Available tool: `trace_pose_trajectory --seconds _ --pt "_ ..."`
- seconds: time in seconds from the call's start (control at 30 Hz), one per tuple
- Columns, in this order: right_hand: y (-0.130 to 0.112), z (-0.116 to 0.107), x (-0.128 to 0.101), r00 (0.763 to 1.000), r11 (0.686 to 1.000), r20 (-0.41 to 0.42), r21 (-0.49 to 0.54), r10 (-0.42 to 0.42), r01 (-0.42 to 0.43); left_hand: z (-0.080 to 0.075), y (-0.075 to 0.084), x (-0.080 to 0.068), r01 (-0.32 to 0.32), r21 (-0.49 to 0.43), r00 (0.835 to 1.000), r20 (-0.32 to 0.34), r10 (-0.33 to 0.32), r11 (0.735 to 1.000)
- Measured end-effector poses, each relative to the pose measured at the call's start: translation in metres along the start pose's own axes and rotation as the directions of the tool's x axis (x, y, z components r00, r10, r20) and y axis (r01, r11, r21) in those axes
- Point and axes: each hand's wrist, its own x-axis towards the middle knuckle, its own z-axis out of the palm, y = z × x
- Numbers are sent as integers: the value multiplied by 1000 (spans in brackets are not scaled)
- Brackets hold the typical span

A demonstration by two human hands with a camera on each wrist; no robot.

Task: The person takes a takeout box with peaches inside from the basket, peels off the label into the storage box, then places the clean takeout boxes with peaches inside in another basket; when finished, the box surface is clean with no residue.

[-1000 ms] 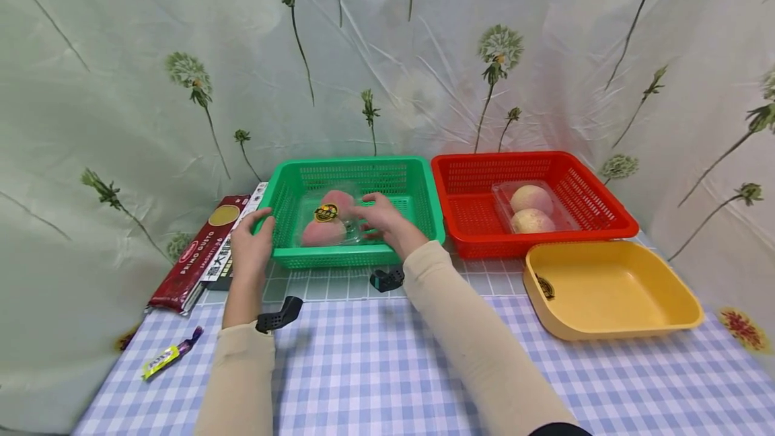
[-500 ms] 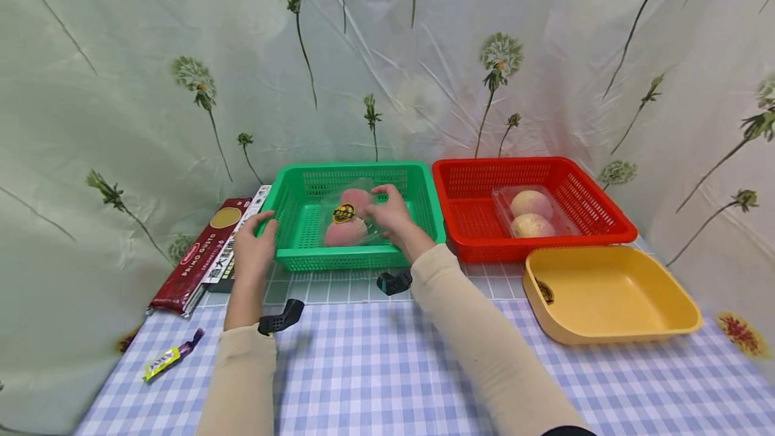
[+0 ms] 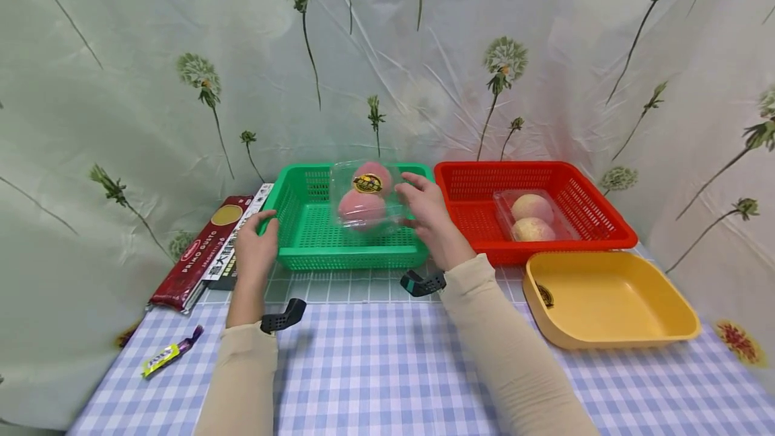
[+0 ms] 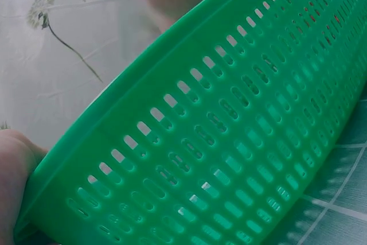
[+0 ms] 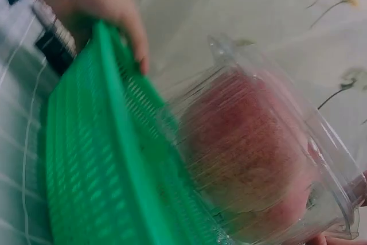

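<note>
Head view: the right hand (image 3: 431, 212) grips a clear plastic box of two peaches (image 3: 364, 197), fingers curled round its right side, holding it lifted above the green basket (image 3: 315, 237) and clear of the basket floor. The left hand (image 3: 257, 254) grips the near left corner of the green basket, thumb over the rim. A red basket (image 3: 472, 210) stands just right of the green one and holds a second clear box of peaches (image 3: 531, 217). A yellow tray (image 3: 611, 298) sits in front of the red basket on the checked tablecloth (image 3: 375, 369). A dark red packet (image 3: 200, 254) lies left of the green basket; a small wrapped sweet (image 3: 169, 354) lies near the table's left edge. Left wrist view: the left hand (image 4: 14, 182) lies against the corner of the green basket (image 4: 229, 142), only part of it visible. Right wrist view: the peach box (image 5: 258, 159) fills the frame, blurred, above the green basket (image 5: 103, 176); the left hand (image 5: 97, 4) grasps the far rim.
</note>
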Motion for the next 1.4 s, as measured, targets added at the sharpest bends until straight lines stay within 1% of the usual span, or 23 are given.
trace_pose_trajectory --seconds 0.07,0.13,0.2,0.23,0.27,0.33,0.43,0.5,0.53,0.57,0.63,0.7,0.77,0.83,0.9,0.97,1.03,1.13,1.23,1.27,1.33,1.37,1.4 --pt "-4 -6 -8 1000 1000 9 11 -10 10 1 0 -1 -9 5 1000 -5 9 1000" --pt "-6 -12 -17 999 999 26 36 -27 26 2 0 -2 -43 8 998 -33 44 999" --pt "-7 -19 -26 998 997 43 56 -46 44 3 1 -4 -89 -3 991 -99 88 996" --pt "-7 -23 -30 997 997 53 61 -54 51 5 1 -4 -123 -10 982 -146 120 992" --pt "-6 -26 -34 996 996 64 71 -62 57 6 2 -5 -162 -16 967 -199 156 987" --pt "-5 -34 -42 993 993 91 101 -71 62 8 3 -6 -250 -19 924 -304 232 968" --pt "-1 -46 -52 987 989 134 124 -93 76 11 9 -8 -377 -27 854 -396 336 926" --pt "3 -56 -58 978 986 171 135 -121 98 12 16 -11 -429 -55 835 -404 373 901" --pt "5 -60 -60 972 986 192 127 -135 112 12 20 -14 -445 -80 836 -393 382 892" --pt "7 -65 -62 966 985 214 113 -148 126 13 25 -16 -453 -114 843 -376 384 884" --pt "13 -75 -66 950 985 265 87 -165 146 13 34 -23 -442 -196 874 -314 371 875" --pt "18 -83 -69 931 986 323 69 -169 155 14 42 -30 -412 -272 906 -221 360 870" --pt "22 -91 -71 914 987 371 44 -162 157 15 50 -37 -376 -341 926 -118 358 861" --pt "25 -96 -72 890 987 429 37 -157 157 17 56 -43 -347 -384 928 -9 372 855" --pt "26 -101 -72 865 987 479 22 -150 159 18 61 -48 -332 -406 910 100 402 851" --pt "28 -106 -71 836 984 526 4 -155 179 20 65 -53 -322 -412 877 209 432 852" --pt "29 -110 -70 818 979 554 -29 -154 204 21 68 -57 -319 -409 827 320 462 855" --pt "34 -115 -67 801 965 579 -87 -153 247 23 70 -62 -324 -402 732 467 496 856" --pt "38 -118 -63 777 951 615 -140 -135 276 25 70 -65 -354 -406 616 577 537 843" --pt "40 -119 -62 764 946 631 -151 -132 288 27 70 -66 -363 -408 581 604 546 838" --pt "43 -121 -59 736 936 665 -167 -126 310 29 69 -68 -379 -417 517 645 563 826" --pt "45 -122 -58 722 932 681 -171 -123 320 31 68 -69 -387 -420 489 661 569 821" --pt "47 -123 -56 711 929 693 -174 -120 326 32 68 -70 -388 -423 467 676 571 818"
